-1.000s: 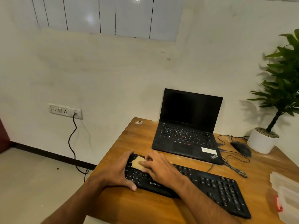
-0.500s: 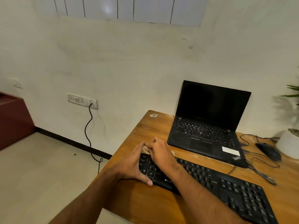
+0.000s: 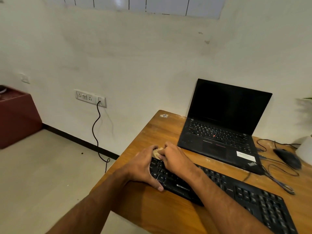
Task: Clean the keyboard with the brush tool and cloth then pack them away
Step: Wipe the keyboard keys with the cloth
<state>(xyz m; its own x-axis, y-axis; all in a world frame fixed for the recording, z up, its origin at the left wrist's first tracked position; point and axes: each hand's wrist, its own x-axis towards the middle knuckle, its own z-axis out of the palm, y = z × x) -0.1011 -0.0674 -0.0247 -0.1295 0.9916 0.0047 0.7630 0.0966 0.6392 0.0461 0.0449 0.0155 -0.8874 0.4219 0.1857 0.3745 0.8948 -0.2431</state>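
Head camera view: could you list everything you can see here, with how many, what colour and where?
keyboard: one, black, near edge of the desk, left end under the hands
cloth: one, beige, bunched at the keyboard's far left corner, between the two hands
laptop: one, black, open with dark screen, behind the keyboard
mouse: one, black, right of the laptop, wired
desk: one, brown wood, against the wall
sticker: one, white, far left corner of the desk
socket panel: one, white, on the wall, black cable plugged in
box: one, dark red, on the floor at left
pot: one, white, right edge, mostly cut off
left hand: steadies the keyboard's left end
right hand: grip on the cloth
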